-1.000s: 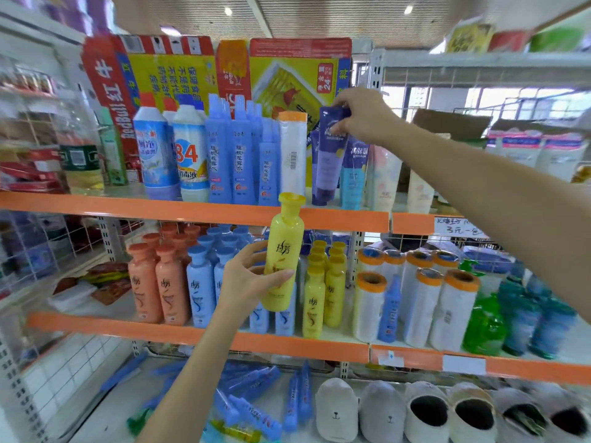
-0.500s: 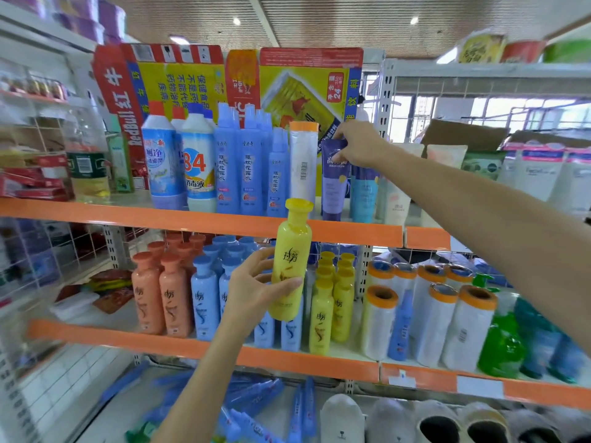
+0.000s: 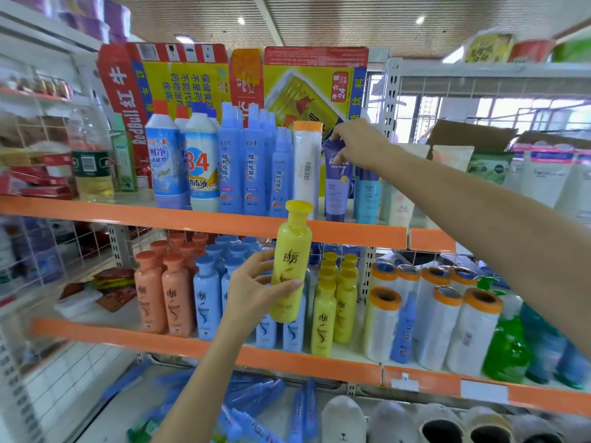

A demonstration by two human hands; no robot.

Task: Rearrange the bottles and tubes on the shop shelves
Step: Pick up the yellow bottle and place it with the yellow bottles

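My left hand [image 3: 256,292] grips a yellow bottle [image 3: 291,263] upright in front of the middle shelf, above the blue bottles [image 3: 208,302] and left of the yellow bottles [image 3: 335,302]. My right hand [image 3: 361,145] pinches the top of a purple tube [image 3: 337,183] that stands cap-down on the upper shelf [image 3: 192,219]. The tube sits between a white tube with an orange end [image 3: 307,167] and a teal tube [image 3: 367,199]. Orange bottles [image 3: 163,292] stand at the left of the middle shelf [image 3: 160,343].
Tall blue spray bottles [image 3: 249,167] and bleach bottles [image 3: 182,164] fill the upper shelf's left, with flattened cartons [image 3: 230,78] behind. Film rolls with orange cores [image 3: 447,318] and green bottles [image 3: 505,350] stand right. Blue tubes [image 3: 256,404] and slippers [image 3: 345,423] lie below.
My right hand has lowered the purple tube until it stands on the upper shelf and now holds only its top. The yellow bottle in my left hand stays about where it was.
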